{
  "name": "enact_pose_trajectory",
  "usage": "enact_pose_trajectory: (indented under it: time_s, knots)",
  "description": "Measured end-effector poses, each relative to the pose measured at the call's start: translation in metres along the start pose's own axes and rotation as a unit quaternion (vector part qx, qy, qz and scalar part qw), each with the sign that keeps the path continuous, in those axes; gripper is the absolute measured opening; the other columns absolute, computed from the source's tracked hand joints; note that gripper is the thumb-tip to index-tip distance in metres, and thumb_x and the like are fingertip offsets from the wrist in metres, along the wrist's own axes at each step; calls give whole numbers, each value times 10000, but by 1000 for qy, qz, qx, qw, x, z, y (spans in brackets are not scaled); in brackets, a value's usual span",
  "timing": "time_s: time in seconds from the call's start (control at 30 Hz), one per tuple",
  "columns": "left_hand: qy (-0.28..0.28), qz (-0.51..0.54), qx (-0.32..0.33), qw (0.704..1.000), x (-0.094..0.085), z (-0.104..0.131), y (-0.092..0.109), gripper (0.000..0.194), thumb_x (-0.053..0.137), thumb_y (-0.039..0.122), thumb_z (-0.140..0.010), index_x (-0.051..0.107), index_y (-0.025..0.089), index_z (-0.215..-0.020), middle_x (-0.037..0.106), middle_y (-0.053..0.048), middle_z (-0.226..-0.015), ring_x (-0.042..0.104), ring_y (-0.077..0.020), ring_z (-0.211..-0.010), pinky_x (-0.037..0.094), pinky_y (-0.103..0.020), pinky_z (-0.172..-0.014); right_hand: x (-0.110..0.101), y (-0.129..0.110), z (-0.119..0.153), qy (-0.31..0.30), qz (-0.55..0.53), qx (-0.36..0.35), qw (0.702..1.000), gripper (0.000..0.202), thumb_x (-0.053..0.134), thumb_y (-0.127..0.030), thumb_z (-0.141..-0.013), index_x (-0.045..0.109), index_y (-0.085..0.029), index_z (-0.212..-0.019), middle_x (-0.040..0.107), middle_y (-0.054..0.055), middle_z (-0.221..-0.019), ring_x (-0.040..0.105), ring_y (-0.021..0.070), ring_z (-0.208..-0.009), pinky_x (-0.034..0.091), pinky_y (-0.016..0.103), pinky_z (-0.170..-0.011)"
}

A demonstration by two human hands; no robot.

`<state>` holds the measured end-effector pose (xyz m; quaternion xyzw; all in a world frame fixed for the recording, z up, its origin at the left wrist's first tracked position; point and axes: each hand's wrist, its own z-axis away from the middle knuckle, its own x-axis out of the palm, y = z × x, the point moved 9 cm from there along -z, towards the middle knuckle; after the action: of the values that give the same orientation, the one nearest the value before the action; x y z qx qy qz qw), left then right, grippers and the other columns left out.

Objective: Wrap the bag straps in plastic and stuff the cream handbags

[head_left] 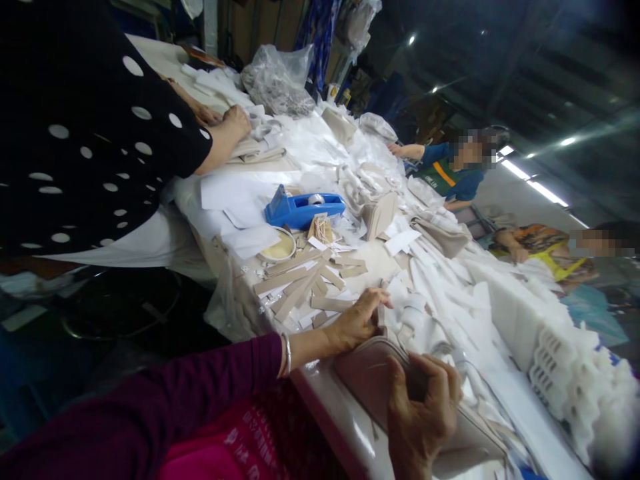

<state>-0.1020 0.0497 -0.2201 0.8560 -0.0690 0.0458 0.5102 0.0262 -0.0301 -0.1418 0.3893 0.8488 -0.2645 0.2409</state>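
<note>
A beige bag (pixel 367 367) with a smooth, leather-like surface lies at the table's near edge, its opening facing up and away. My left hand (pixel 355 323), with a silver bracelet at the wrist, has its fingers bent around the far-left corner of the bag; the tips are partly hidden. Gripping the bag's upper edge is my right hand (pixel 425 407), thumb on the near side and fingers curled over the rim. Beige strips (pixel 300 290) are scattered just beyond my left hand.
A blue tape dispenser (pixel 305 208) stands beyond the strips, beside a round dish of yellowish material (pixel 277 245). White foam pieces (pixel 530 327) are piled at right. A co-worker in polka dots (pixel 100 147) works at left; two other people are across the table.
</note>
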Motion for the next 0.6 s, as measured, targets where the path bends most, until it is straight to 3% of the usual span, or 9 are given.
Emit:
enact_pose_trajectory:
  time_s: [0.1,0.23,0.33,0.4,0.6]
  knots:
    - [-58,49,14,997,10,-4,6,252,475,48,-656,582,161,-854,588,-79,-1064,531,-205,-1055,378,-333,-965,1,3,0,-1,-4,3,1000,259,661,-394,-787,591,-169,-898,561,80,-906,523,235,-886,396,409,-845]
    - [-17,84,-89,992,9,-11,-23,93,514,106,-601,561,149,-668,594,-21,-796,544,-160,-818,414,-272,-808,2,2,-2,6,-5,-20,1000,257,666,-400,-782,593,-170,-871,569,68,-880,521,225,-849,394,397,-811]
    - [17,103,-187,977,8,-6,-49,83,521,149,-588,572,149,-653,546,15,-669,489,-128,-691,396,-240,-685,5,3,-4,6,-9,-28,1000,246,658,-390,-792,590,-170,-878,566,62,-869,520,223,-843,380,402,-818]
    - [25,125,-228,965,8,0,-56,104,524,165,-588,585,152,-671,512,31,-612,450,-109,-619,371,-223,-610,6,4,-5,7,-10,-29,1000,238,656,-386,-793,585,-173,-870,565,58,-864,519,224,-845,369,405,-824]
    - [12,269,-279,922,23,7,-47,255,641,147,-572,622,149,-827,593,38,-679,497,-88,-571,395,-195,-575,6,3,-8,4,-15,-13,1000,182,634,-344,-806,565,-185,-858,552,45,-860,507,220,-847,357,390,-800]
